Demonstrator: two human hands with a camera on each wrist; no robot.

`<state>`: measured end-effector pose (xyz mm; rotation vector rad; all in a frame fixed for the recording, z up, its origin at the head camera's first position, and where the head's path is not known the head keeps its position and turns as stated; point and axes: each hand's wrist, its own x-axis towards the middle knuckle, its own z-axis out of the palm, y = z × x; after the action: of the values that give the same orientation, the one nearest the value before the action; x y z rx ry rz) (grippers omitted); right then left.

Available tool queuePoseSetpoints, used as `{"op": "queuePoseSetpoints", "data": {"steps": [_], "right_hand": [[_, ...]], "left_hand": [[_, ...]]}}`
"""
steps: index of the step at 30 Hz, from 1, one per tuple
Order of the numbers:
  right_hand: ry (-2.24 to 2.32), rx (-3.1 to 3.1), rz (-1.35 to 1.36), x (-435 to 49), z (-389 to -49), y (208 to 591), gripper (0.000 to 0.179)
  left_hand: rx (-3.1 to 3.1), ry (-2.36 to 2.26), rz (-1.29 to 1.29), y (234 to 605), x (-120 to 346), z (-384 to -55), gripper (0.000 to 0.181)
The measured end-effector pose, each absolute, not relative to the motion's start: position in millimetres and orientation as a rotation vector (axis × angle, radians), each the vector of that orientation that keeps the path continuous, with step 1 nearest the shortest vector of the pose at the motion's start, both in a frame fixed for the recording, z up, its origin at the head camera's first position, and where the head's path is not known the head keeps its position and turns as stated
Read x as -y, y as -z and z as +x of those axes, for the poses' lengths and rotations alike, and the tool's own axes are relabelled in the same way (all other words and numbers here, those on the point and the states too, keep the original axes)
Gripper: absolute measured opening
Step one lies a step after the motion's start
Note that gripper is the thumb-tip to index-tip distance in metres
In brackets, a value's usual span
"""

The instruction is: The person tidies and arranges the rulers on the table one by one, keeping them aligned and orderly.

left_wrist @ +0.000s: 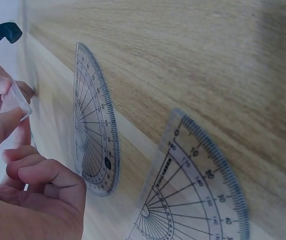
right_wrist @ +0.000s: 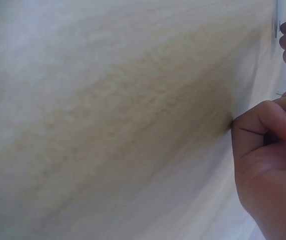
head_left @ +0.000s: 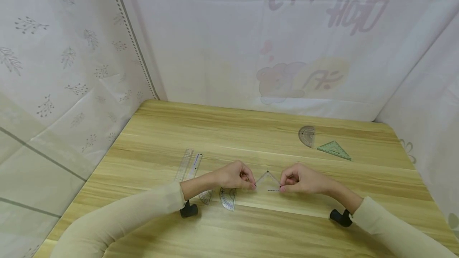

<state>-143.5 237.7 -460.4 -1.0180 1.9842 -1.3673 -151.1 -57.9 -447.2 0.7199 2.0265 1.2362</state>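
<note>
Between my two hands is a clear triangular set square (head_left: 267,176), its apex pointing away from me in the head view. My left hand (head_left: 238,175) pinches its left corner between thumb and fingers. At the opposite corner my right hand (head_left: 301,179) pinches it the same way. The left wrist view shows the set square (left_wrist: 21,102) edge-on between the fingertips of both hands. Close beside the left hand lie two clear protractors, one (head_left: 228,198) nearer to it and another (head_left: 206,197) partly hidden under the forearm.
Two clear straight rulers, one (head_left: 183,165) left of the other (head_left: 195,164), lie beyond the left forearm. Toward the back right of the wooden table (head_left: 251,234) are a greyish protractor (head_left: 306,136) and a green set square (head_left: 334,150). Printed curtains (head_left: 215,51) surround the table.
</note>
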Motion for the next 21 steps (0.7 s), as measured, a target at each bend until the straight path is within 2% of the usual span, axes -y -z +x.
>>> {"op": "queuePoseSetpoints", "data": {"steps": [21], "right_hand": [[1.269, -1.956, -1.05, -229.9, -142.9, 457.3, 0.007]], "left_hand": [[-2.005, -1.229, 0.703, 446.8, 62.8, -150.4, 0.004]]}}
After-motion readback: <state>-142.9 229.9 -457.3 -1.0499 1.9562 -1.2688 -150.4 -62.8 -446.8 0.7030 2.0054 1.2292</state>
